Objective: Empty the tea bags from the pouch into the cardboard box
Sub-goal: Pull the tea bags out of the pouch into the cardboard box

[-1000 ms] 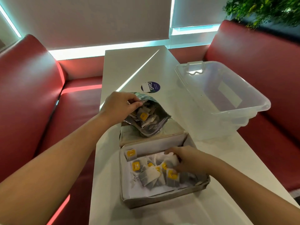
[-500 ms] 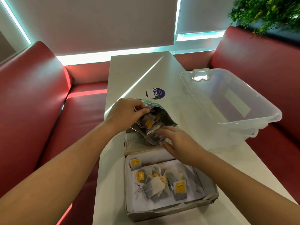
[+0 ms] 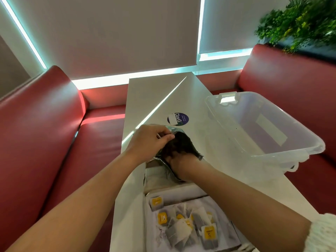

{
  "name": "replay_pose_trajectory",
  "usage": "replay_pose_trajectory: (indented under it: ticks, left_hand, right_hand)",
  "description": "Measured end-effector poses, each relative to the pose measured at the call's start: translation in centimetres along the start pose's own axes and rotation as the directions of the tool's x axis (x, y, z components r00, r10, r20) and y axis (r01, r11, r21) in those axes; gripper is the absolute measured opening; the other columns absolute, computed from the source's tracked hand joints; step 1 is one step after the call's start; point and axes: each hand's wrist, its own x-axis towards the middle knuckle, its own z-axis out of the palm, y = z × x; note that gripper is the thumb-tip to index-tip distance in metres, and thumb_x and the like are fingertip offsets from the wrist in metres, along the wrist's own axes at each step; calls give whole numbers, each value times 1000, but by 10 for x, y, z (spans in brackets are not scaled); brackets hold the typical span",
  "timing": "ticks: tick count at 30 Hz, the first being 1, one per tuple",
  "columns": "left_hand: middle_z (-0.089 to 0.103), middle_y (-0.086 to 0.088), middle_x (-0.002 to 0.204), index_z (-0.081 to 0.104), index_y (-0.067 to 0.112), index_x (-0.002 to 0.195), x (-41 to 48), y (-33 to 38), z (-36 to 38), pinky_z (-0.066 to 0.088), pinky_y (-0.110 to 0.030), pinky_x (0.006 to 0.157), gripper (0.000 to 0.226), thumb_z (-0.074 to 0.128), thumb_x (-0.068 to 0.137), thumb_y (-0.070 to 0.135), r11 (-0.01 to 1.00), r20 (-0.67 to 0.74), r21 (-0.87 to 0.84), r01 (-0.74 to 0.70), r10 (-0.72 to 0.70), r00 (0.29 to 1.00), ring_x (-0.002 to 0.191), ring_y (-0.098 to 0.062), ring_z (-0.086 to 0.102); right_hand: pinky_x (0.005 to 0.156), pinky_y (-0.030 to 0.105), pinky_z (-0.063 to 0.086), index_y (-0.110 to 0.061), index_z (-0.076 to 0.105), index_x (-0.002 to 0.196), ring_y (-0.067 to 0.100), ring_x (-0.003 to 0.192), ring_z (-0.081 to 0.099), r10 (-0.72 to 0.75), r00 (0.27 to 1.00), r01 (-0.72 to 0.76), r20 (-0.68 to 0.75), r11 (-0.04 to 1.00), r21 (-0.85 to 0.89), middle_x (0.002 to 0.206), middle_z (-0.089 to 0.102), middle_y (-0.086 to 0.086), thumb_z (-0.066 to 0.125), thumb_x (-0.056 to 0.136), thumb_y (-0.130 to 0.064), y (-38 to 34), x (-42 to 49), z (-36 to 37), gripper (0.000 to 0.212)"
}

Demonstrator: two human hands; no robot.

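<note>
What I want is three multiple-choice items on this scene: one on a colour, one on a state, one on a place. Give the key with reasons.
1. The tags on the tea bags in the cardboard box are:
A) yellow
B) green
C) red

2. The left grip:
A) pinches the top edge of the pouch
B) lies flat and open
C) holds a tea bag

3. The right grip is:
A) down in the cardboard box
B) reaching into the pouch's mouth
C) on top of the left grip

Key:
1 A, since yellow squares show on the bags in the box.
2 A, since thumb and fingers close on the pouch's rim.
3 B, since its fingers vanish into the dark opening.
</note>
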Motion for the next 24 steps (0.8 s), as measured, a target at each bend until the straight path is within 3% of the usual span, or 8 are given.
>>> replay_pose_trajectory:
  ticks: [3,7,10,15,19,24]
  left_hand:
    - [62,21,67,73,32,79,3,1,-4,39,-18,59,5,70,80,37,1000,-14,13,-1,1,1000,61,0,57]
    - [62,22,68,74,31,80,5,2,-9,39,-18,59,6,70,80,36,1000,-14,28,1,0,1000,62,1,57]
    - [60,25,66,74,31,80,5,4,-10,36,-15,57,6,70,79,36,999,-19,41,-2,3,1000,61,2,56]
    - [57,26,66,73,32,80,1,5,-9,35,-14,57,7,70,79,37,997,-21,75,-3,5,1000,62,3,56]
    - [57,25,67,72,33,81,-2,1,-5,32,-13,56,6,70,79,38,993,-16,114,18,-16,1000,62,3,55]
    - [64,17,76,72,32,83,-7,-3,-1,44,-22,62,8,67,80,38,991,5,132,33,-33,999,69,-2,59]
  right_hand:
    - [109,46,33,-16,19,148,34,132,37,27,999,-26,23,999,-31,149,32,14,47,95,-22,1,5,3,61]
    - [116,45,20,-17,18,149,31,140,24,94,995,-95,19,988,118,154,25,10,30,101,-34,3,10,2,52]
    - [113,46,25,-16,27,147,32,136,32,79,996,-76,-31,993,92,149,35,11,31,101,-34,2,3,0,49]
    - [88,39,47,-8,46,132,32,104,60,-29,977,8,-213,995,-102,120,60,15,45,96,-16,0,-15,-3,37]
    - [72,37,51,-12,47,129,29,92,63,-37,909,51,-415,998,24,111,61,12,51,91,-13,6,-37,4,38]
    - [58,36,56,-24,53,125,24,83,67,15,795,135,-607,970,201,107,67,3,68,80,-13,12,-77,23,48]
